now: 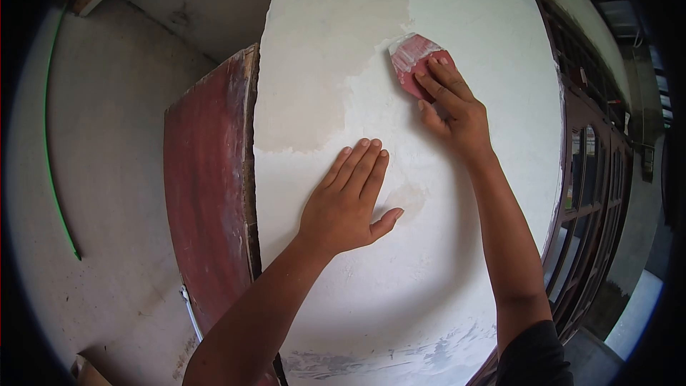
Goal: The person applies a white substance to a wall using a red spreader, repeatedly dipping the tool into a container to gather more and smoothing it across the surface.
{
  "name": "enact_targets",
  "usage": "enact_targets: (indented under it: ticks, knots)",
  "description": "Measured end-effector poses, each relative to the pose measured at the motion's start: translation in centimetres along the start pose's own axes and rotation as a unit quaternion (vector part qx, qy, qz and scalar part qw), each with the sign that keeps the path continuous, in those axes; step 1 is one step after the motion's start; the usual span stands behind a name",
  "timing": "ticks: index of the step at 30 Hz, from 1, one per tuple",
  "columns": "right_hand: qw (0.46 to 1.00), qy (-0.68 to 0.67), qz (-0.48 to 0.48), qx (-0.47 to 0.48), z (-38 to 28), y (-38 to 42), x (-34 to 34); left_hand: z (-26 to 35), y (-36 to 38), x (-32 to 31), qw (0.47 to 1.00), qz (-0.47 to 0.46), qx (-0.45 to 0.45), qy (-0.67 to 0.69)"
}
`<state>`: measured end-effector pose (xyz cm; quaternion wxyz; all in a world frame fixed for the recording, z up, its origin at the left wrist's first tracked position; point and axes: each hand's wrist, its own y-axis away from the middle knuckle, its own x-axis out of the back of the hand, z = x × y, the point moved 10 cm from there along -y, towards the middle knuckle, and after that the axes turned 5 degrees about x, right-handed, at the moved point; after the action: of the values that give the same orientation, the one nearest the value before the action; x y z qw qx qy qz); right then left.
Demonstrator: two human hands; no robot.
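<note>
A red putty scraper (412,57), its front edge smeared with white filler, lies against the white wall (443,243). My right hand (451,104) grips it, fingers pressed over its face and thumb at the lower side. Lower and to the left, my left hand (350,196) rests flat on the wall with its thumb spread out, holding nothing. Above it spreads a large beige-grey patch (307,71) with ragged edges, bordered by whiter filler. A smaller beige spot (407,200) shows just right of my left thumb.
A dark red wooden panel (207,186) stands along the wall's left edge. Farther left, a green strip (48,129) hangs on a grey wall. To the right are dark-framed doors with glass panes (589,164). Grey smears (400,357) mark the wall's lower part.
</note>
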<state>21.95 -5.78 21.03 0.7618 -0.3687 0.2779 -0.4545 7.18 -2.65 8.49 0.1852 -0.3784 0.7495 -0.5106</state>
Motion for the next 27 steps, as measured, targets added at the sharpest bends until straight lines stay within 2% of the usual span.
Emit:
enact_targets:
  ticks: [5,9,14,16,17,23,25,27]
  knots:
    - [0.998,-0.019,0.033,-0.045,1.7,-3.4,-0.2,0.0,0.0,-0.1,1.0,-0.001,0.0,-0.008]
    - [0.999,0.042,0.001,-0.007,1.1,-3.8,-1.8,0.0,0.0,-0.1,1.0,0.001,-0.001,-0.006]
    - [0.999,0.044,-0.029,-0.007,0.4,-1.3,-1.3,-0.1,-0.1,-0.1,1.0,-0.003,-0.002,-0.002]
    - [0.999,0.012,0.035,0.018,-0.7,0.1,0.4,-0.1,0.0,-0.2,1.0,-0.002,-0.004,-0.003]
    - [0.999,0.013,0.036,0.018,-1.2,1.0,0.8,0.0,-0.1,-0.2,1.0,-0.001,-0.005,-0.003]
    - [0.981,-0.069,0.149,-0.1,-6.6,10.7,6.8,0.1,0.5,0.3,0.999,-0.022,0.005,0.029]
    - [0.949,-0.145,0.2,-0.196,-9.5,15.9,9.2,0.1,2.9,1.7,0.996,-0.004,0.049,0.08]
    - [0.915,-0.198,0.214,-0.279,-13.2,22.2,10.9,1.6,9.1,3.4,0.986,0.011,0.108,0.13]
